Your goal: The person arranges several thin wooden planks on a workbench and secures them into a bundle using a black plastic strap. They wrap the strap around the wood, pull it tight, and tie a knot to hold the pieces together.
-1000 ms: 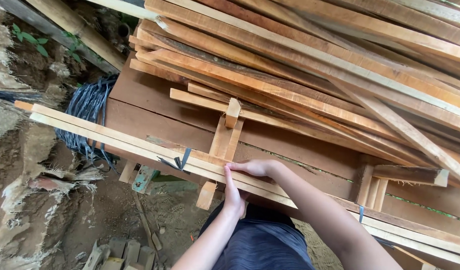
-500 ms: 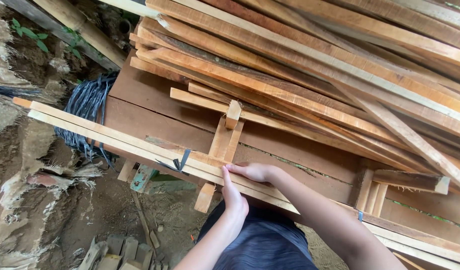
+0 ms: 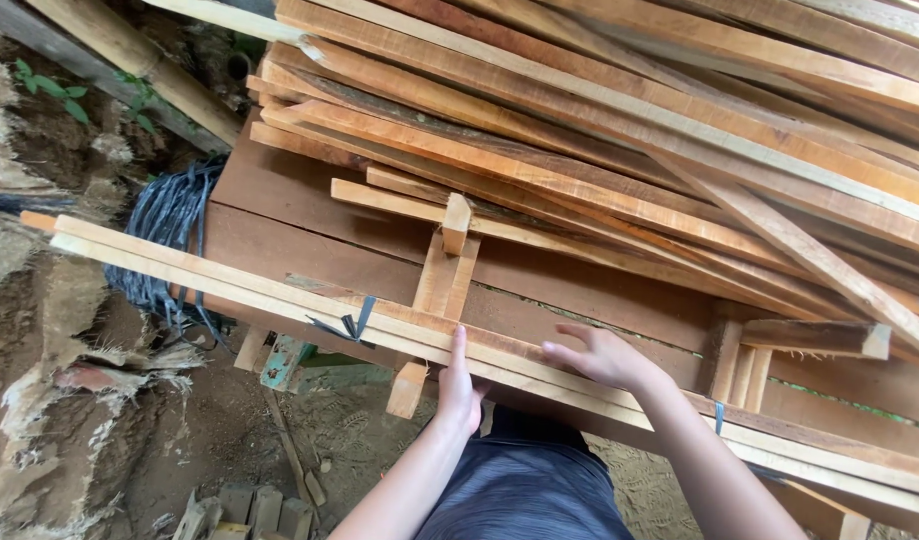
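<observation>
Pale wood slats [image 3: 280,290], long, thin, bundled by a dark strap [image 3: 352,325].

I see soft, even daylight, bright enough and with no hard sun patches. The pale slats [image 3: 280,290] across the middle catch the most light, without glare. Shadows are diffuse: dark gaps under the stacked planks [image 3: 620,130] and a dim pocket below the worktop [image 3: 310,190] edge. The ground [image 3: 70,400] at left reads duller and flatter. Focus holds sharp across the centre, grain showing clearly; my left hand [image 3: 458,390] and right hand [image 3: 600,355] look crisp, with no motion blur. Straight boards bend slightly toward the frame's corners, a wide-lens effect.
</observation>
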